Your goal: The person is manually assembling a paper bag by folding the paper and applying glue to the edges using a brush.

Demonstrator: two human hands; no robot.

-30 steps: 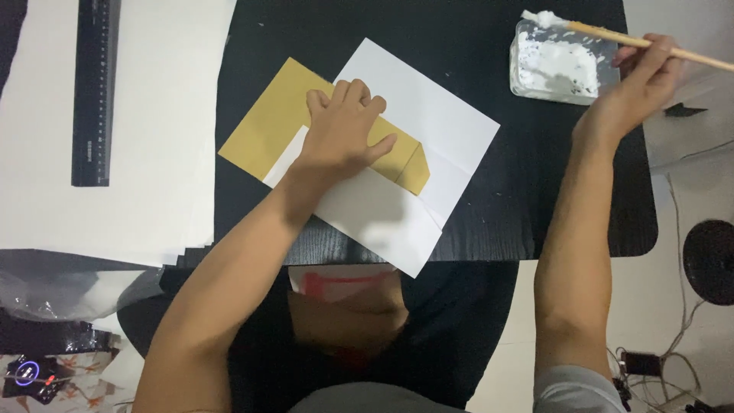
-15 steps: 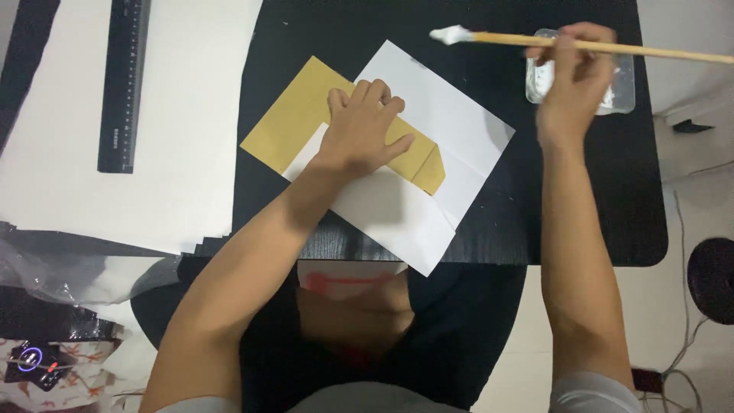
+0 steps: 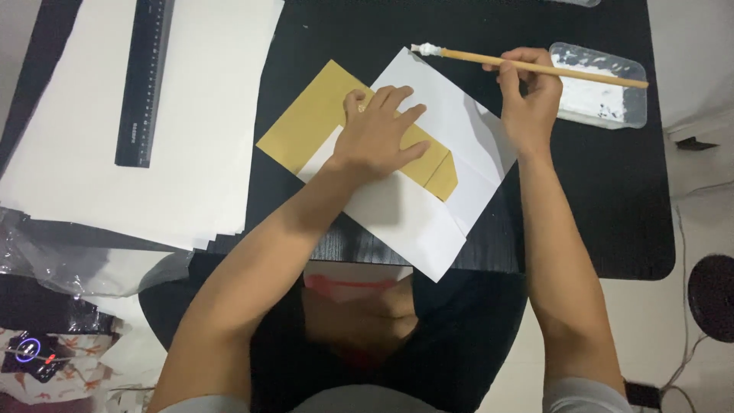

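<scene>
So there's one gold paper lying on one white sheet in the middle of the black surface, both turned at an angle. The left hand is pressed flat on top of the gold paper, fingers spread out and pointing right, not gripping anything, just pinning it down. The gold paper's left part sticks out past the sheet onto the bare surface.

The right hand is closed around one brush with a wooden handle, held nearly level over the far right corner of the sheet. Its tip points left and is loaded with white paste.

Just right of that hand sits one clear tray with white paste in it, on the far right part of the surface.

Over on the left there's a pile of big white paper, and one black ruler lies on top of it, running near to far.
</scene>
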